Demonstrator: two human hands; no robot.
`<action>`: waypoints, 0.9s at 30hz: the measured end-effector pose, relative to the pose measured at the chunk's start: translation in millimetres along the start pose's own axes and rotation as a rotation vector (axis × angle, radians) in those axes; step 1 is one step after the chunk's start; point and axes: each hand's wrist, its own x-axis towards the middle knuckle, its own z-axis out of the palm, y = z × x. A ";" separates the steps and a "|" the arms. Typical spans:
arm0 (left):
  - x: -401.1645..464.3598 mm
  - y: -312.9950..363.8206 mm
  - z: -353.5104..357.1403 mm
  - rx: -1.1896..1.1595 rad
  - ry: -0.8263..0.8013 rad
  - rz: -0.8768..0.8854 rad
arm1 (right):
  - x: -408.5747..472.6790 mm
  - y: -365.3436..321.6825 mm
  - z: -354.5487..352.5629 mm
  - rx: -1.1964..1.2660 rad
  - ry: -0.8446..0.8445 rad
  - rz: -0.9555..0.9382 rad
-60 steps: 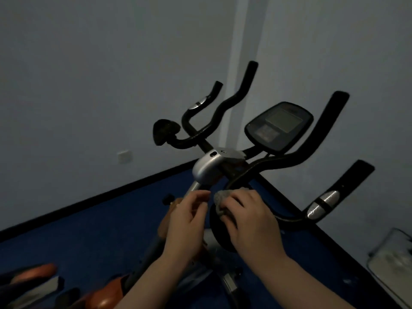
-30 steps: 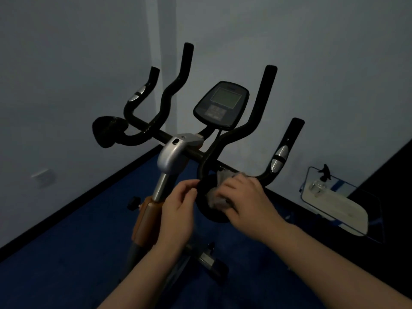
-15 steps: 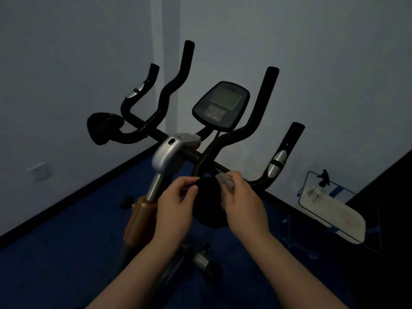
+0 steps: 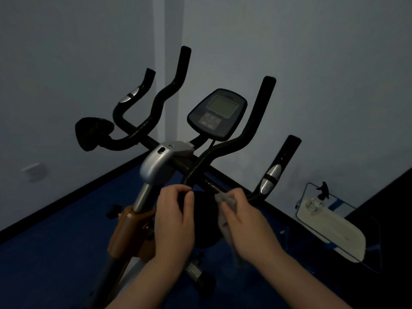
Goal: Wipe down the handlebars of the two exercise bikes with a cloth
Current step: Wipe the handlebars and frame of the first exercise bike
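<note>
**Cloth at the right-hand pad of an exercise bike in a dim corner**

The right hand [image 4: 249, 221] is closed round a grey cloth [image 4: 225, 204], its grip pinching the fabric against the outer edge of a round black pad [image 4: 204, 219] at the near end of the handlebars [image 4: 223, 150]; a tail of cloth hangs below the fingers. Just to the left of that grip, the left hand [image 4: 175, 221] holds the pad's other edge, fingers curled together and thumb tucked in, with the pad between the two hands.

Above and beyond both grips, the black handlebars fan out into four upright horns, two of them with silver sensor plates. A dark console [image 4: 217, 113] with a pale screen sits between the inner horns, and a silver clamp [image 4: 160, 161] tops the post above an orange frame cover [image 4: 131, 230].

Below the hands lies a deep blue floor [image 4: 55, 241], edged by a black skirting. Pale grey walls meet in a corner behind the bike. Far right of the grips, a glass-topped stand [image 4: 332, 226] carries a small clear bottle.
</note>
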 end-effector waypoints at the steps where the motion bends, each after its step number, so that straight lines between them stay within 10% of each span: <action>1: 6.6 3.7 2.7 0.067 0.019 0.072 | 6.7 3.8 -12.0 0.016 0.052 -0.021; 4: 26.3 15.6 13.9 0.197 0.061 0.177 | 36.6 8.2 -37.4 -0.033 0.207 -0.254; 8: 31.5 13.1 21.5 0.434 0.089 0.188 | 44.7 35.5 -28.2 -0.504 -0.043 -0.498; 27: 25.9 3.9 25.6 0.574 0.165 0.232 | 101.5 33.8 -16.4 -0.684 -0.445 -0.407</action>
